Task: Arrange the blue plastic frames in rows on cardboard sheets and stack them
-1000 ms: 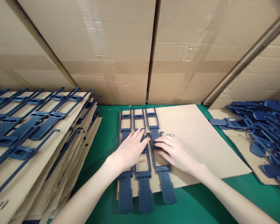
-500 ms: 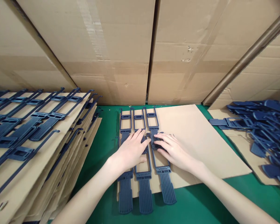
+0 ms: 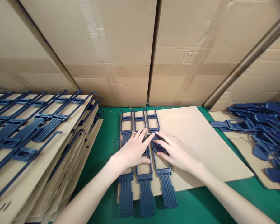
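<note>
Dark blue plastic frames with ribbed paddles lie in three columns on the left part of a cardboard sheet (image 3: 184, 133). My left hand (image 3: 134, 149) rests palm down, fingers spread, over the left and middle columns. Its forefinger reaches the right column. My right hand (image 3: 175, 149) lies with fingers apart on the right column, its fingertips on the overlap of two frames. The lower paddles, among them the right one (image 3: 169, 191) and the middle one (image 3: 147, 199), stick out past the sheet's near edge. Both hands hide the middle of the columns.
At the left stands a stack of cardboard sheets (image 3: 67, 174) with blue frames on and between them. At the right, a heap of blue frames (image 3: 268, 124) lies on cardboard. Large cardboard boxes (image 3: 116, 56) stand behind the green table (image 3: 191, 205).
My left hand's thumb and forefinger have shifted slightly right, nearer my right hand. The whole view has moved a little. The frames lie as before.
</note>
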